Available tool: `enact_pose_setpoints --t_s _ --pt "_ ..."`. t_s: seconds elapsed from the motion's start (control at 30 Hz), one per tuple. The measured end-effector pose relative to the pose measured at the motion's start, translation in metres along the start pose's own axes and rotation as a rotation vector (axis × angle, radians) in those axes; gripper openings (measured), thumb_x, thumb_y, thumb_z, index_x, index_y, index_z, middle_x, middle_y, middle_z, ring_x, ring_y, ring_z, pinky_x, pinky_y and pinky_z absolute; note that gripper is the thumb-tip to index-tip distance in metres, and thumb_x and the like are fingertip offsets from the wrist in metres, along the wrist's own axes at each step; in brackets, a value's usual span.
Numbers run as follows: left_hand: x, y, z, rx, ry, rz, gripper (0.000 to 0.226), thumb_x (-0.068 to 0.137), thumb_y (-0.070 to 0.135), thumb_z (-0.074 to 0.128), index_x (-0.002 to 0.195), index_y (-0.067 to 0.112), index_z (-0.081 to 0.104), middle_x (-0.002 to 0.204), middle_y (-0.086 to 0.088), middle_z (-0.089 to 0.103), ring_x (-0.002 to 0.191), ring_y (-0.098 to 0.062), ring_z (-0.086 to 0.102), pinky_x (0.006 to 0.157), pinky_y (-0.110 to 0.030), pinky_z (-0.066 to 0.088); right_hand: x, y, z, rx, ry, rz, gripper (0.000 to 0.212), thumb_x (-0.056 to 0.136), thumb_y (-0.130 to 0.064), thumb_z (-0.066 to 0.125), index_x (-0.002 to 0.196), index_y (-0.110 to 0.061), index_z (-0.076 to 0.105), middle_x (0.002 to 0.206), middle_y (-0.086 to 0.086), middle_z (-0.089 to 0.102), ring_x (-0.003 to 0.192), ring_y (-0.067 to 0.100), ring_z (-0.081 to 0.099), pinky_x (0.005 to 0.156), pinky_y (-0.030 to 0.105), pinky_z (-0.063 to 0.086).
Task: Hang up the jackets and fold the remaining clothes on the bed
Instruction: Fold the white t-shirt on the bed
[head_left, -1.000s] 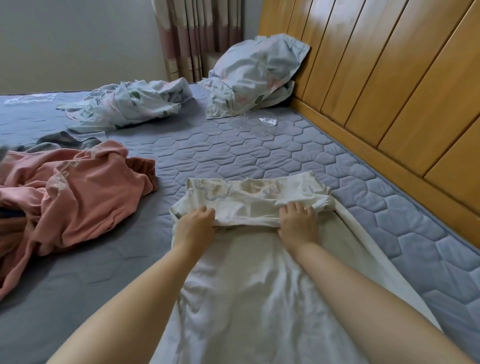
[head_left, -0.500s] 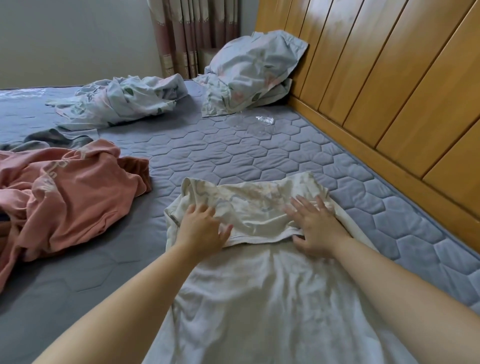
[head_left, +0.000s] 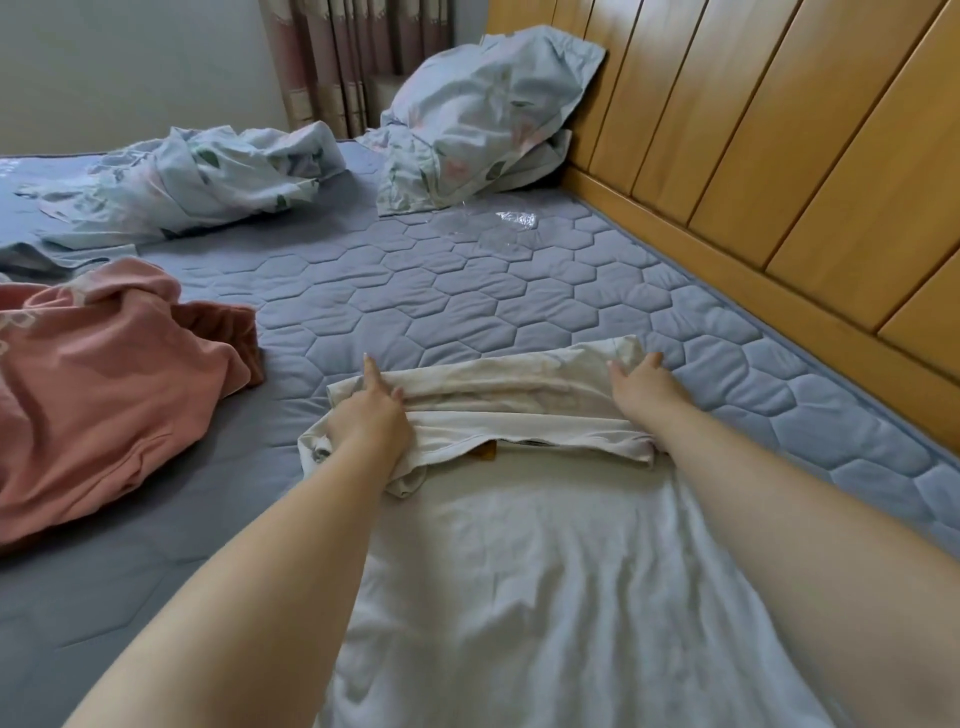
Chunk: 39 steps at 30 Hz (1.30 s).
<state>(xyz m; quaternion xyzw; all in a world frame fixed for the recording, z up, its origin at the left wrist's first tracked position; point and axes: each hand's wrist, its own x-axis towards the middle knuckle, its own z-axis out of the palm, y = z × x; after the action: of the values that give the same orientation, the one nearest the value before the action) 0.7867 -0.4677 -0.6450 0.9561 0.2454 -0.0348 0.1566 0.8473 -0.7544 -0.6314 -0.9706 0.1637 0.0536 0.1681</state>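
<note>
A white garment (head_left: 519, 545) lies flat on the grey quilted mattress (head_left: 467, 291), its far end folded back toward me in a band (head_left: 509, 410). My left hand (head_left: 371, 415) presses on the left part of that folded band, fingers straight and pointing away. My right hand (head_left: 641, 384) rests flat on the band's right end, fingers extended. A crumpled pink garment (head_left: 104, 395) lies to the left of the white one, apart from it.
A wooden headboard (head_left: 779, 156) runs along the right side. A floral pillow (head_left: 483, 114) leans against it at the back. A crumpled floral sheet (head_left: 182, 182) lies at the back left. A clear plastic wrapper (head_left: 514, 221) lies near the pillow. Curtains (head_left: 353, 57) hang behind.
Both hands slid apart and farther out along the fold, flattening it. The folded band is now narrower and smoother than a second ago.
</note>
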Motion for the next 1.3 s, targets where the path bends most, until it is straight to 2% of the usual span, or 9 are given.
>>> enact_pose_setpoints --t_s 0.1,0.17,0.3,0.47,0.57,0.67,0.83,1.1,1.3 --pt "0.032 -0.013 0.003 -0.179 -0.005 -0.123 0.061 0.103 0.034 0.029 0.154 0.016 0.002 0.145 -0.018 0.041 0.129 -0.038 0.042 0.102 -0.048 0.035 0.011 -0.004 0.013 -0.012 0.057 0.054 0.076 0.099 -0.054 0.026 0.152 -0.013 -0.008 0.148 0.020 0.037 0.131 0.041 0.039 0.104 0.048 0.034" --pt "0.046 -0.023 0.012 -0.274 -0.038 -0.171 0.057 0.100 0.034 0.038 0.148 0.009 0.023 0.146 -0.018 0.040 0.133 -0.039 0.037 0.109 -0.053 0.030 0.024 0.003 0.020 0.026 0.043 0.098 0.070 0.098 -0.054 0.027 0.153 -0.018 0.002 0.147 0.017 0.039 0.130 0.040 0.041 0.103 0.047 0.036" --pt "0.059 -0.030 0.018 -0.403 -0.023 -0.195 0.045 0.096 0.025 0.048 0.133 0.000 0.041 0.134 -0.021 0.049 0.122 -0.038 0.048 0.099 -0.043 0.041 0.047 0.020 0.030 0.273 0.027 0.084 0.053 0.098 -0.044 0.034 0.144 -0.020 0.031 0.137 0.016 0.050 0.116 0.037 0.054 0.099 0.043 0.043" --pt "0.064 -0.042 0.002 -0.546 -0.084 -0.247 0.046 0.087 0.031 0.068 0.114 -0.005 0.059 0.105 -0.020 0.064 0.091 -0.032 0.061 0.078 -0.034 0.046 0.042 0.029 0.024 0.433 -0.038 0.060 0.049 0.100 -0.032 0.039 0.141 -0.006 0.034 0.138 0.021 0.046 0.116 0.034 0.051 0.098 0.039 0.040" --pt "0.050 -0.048 -0.002 -0.589 -0.033 -0.216 0.033 0.080 0.029 0.075 0.105 0.008 0.065 0.109 -0.017 0.064 0.100 -0.033 0.060 0.089 -0.035 0.048 0.028 0.030 0.024 0.521 -0.079 0.046 0.054 0.098 -0.029 0.046 0.142 -0.001 0.033 0.143 0.020 0.042 0.129 0.034 0.043 0.106 0.038 0.035" --pt "0.028 -0.049 -0.015 -0.503 0.114 -0.137 0.007 0.080 0.023 0.064 0.083 0.016 0.063 0.106 -0.016 0.063 0.106 -0.035 0.054 0.091 -0.039 0.048 0.011 0.033 0.020 0.657 -0.096 0.035 0.051 0.092 -0.026 0.056 0.137 -0.007 0.042 0.135 0.013 0.051 0.121 0.032 0.051 0.105 0.042 0.041" --pt "-0.023 -0.042 -0.057 -0.407 0.204 0.140 0.025 0.079 0.021 0.068 0.068 0.015 0.047 0.072 -0.002 0.053 0.080 -0.028 0.051 0.064 -0.031 0.032 -0.020 0.033 -0.016 0.749 -0.072 0.028 0.045 0.090 -0.023 0.055 0.133 -0.010 0.050 0.127 0.013 0.057 0.112 0.032 0.055 0.097 0.041 0.047" --pt "-0.087 -0.043 -0.124 -0.368 0.326 0.289 0.014 0.080 0.016 0.066 0.084 0.012 0.053 0.079 -0.003 0.054 0.078 -0.026 0.050 0.066 -0.031 0.032 -0.074 0.066 -0.090 0.649 0.196 0.046 0.036 0.095 -0.027 0.049 0.120 -0.004 0.062 0.122 0.020 0.061 0.111 0.037 0.056 0.090 0.038 0.045" --pt "-0.145 -0.049 -0.127 -0.231 0.373 0.393 0.014 0.078 0.013 0.065 0.074 0.010 0.051 0.077 -0.010 0.055 0.078 -0.028 0.048 0.063 -0.032 0.026 -0.127 0.089 -0.107 0.840 0.146 0.163 0.033 0.095 -0.016 0.043 0.123 -0.008 0.058 0.116 0.019 0.064 0.096 0.036 0.063 0.075 0.039 0.052"
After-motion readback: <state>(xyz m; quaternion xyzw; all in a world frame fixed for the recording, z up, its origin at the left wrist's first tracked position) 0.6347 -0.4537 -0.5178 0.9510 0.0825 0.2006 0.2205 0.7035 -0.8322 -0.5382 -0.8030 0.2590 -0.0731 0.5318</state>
